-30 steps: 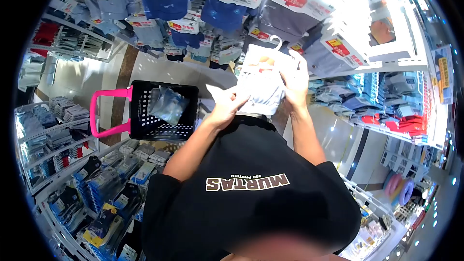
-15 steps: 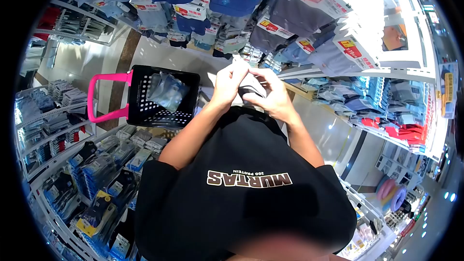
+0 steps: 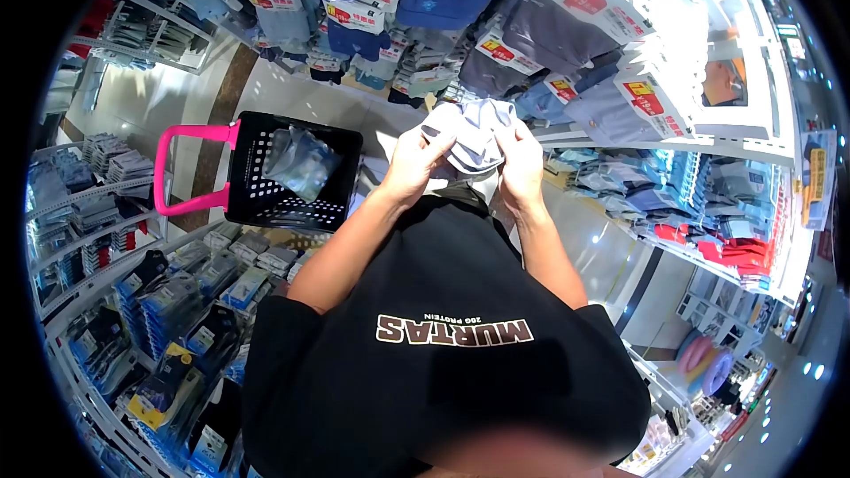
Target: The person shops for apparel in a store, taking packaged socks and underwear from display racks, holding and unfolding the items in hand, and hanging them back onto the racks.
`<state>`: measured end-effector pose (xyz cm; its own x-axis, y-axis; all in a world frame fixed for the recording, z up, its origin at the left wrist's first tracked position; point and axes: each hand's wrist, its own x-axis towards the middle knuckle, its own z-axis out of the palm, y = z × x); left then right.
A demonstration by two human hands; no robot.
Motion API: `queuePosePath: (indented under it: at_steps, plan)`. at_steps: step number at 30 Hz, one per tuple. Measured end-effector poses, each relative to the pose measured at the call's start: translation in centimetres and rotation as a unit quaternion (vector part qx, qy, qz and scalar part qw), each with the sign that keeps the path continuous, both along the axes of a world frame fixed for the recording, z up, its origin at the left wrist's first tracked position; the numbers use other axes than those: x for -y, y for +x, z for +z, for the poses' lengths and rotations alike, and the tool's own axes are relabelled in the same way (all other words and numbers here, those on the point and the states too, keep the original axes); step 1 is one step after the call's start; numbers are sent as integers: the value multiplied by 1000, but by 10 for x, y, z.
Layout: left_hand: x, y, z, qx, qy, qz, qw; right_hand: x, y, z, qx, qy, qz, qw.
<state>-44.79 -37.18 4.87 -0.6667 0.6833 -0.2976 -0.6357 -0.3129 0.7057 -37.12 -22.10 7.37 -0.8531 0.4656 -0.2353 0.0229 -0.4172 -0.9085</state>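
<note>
A pale grey-white fabric garment (image 3: 476, 134), partly spread with loose folds, is held up between my hands in front of my chest; its exact kind does not show. My left hand (image 3: 414, 159) pinches its left side, where a dark edge shows near the fingers. On the other side, my right hand (image 3: 522, 164) grips it with the thumb in front. To the left stands a black shopping basket (image 3: 340, 134) with a pink handle (image 3: 165, 168). Inside lies a clear plastic package (image 3: 301, 164) with bluish contents.
Racks of hanging blue and grey garments (image 3: 434, 4) with price cards (image 3: 651, 97) rise ahead. Packaged goods fill shelves (image 3: 177, 310) at lower left. Folded items, some red (image 3: 739, 252), are stacked on the right-hand shelves. Tiled floor (image 3: 584, 248) shows on the right.
My hands have moved apart, the right one outward. The garment between them is now opened out wider and raised slightly. The basket stays in place.
</note>
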Motion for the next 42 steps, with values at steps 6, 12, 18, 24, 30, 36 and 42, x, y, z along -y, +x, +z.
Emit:
queuePosePath:
  at_steps: [6,12,18,24,30,36,42]
  plan:
    - [0,0,3,-100,-47,-28,993,5,7,7,11,118,110,987]
    - [-1,-1,-2,-154,-60,-52,985,2,13,-1,46,258,148,954]
    - [6,-7,-20,74,112,-76,988,-3,8,-5,42,145,109,982]
    - [-1,-6,-30,231,207,-41,950,1,5,-8,46,143,59,987]
    - [1,-10,-22,273,232,-37,933,8,3,-18,21,176,46,983]
    - [-5,-4,-30,178,77,12,981,16,2,1,38,262,68,962]
    - [-9,11,-29,55,-112,0,992,17,3,-12,94,556,104,819]
